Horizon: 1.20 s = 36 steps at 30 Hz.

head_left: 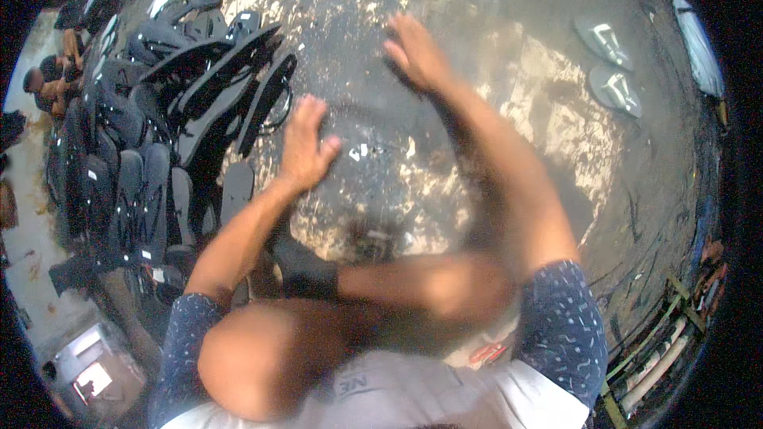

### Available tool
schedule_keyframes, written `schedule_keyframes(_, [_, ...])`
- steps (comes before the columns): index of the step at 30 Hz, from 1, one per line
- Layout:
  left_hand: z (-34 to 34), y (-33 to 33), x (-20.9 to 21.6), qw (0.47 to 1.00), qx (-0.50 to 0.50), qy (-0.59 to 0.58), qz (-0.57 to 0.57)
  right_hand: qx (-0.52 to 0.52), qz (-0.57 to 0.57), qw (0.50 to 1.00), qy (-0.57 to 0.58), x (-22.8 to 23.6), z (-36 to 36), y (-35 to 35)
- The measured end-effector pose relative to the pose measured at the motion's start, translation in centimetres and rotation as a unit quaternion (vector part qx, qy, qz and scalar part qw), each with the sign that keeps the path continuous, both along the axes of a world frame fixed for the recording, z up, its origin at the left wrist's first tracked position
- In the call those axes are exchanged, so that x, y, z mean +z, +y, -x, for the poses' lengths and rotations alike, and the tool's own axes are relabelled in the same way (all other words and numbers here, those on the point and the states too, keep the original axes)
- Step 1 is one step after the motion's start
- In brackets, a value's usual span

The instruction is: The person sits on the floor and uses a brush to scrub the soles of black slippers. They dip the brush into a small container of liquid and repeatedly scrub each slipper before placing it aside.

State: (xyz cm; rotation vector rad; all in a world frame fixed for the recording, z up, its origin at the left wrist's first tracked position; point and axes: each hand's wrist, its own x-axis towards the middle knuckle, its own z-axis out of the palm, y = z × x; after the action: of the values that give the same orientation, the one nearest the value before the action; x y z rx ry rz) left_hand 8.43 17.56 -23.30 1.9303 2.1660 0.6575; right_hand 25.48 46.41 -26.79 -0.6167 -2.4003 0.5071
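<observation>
Small white labels [93,175] on several black sandal soles [151,191] stacked at left (print too blurred to tell); no screens or signs visible.

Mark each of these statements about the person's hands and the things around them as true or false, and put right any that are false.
1. Both hands are pressed on a dark, stained floor. True: the left hand and the right hand lie flat on it.
2. The right hand grips a hammer. False: it holds nothing.
3. A heap of black flip-flops lies to the person's left. True.
4. Two grey soles lie beside the left hand. False: they lie far off to the right.
5. The person wears long gloves. False: the hands and forearms are bare.
</observation>
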Motion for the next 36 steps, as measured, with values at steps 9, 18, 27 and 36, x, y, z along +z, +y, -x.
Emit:
schedule_keyframes(9, [-0.4,-6.6,1.8,0.935,-0.198,0.129,0.262,0.352,-0.042,0.922,-0.153,0.8,-4.7,-11.3])
schedule_keyframes(18, [-4.7,-7.4,2.2,0.931,-0.3,0.063,0.198,0.342,0.045,0.904,-0.254,4.3,-17.4,-17.1])
schedule_keyframes(27, [-2.7,-5.8,1.0,0.989,-0.087,-0.118,0.036,0.286,0.11,0.947,-0.1,3.2,-9.6,-18.9])
schedule_keyframes(36, [-10.7,-6.0,1.0,0.787,0.363,-0.484,0.121,0.296,0.008,0.945,-0.137,2.1,-1.9,-22.9])
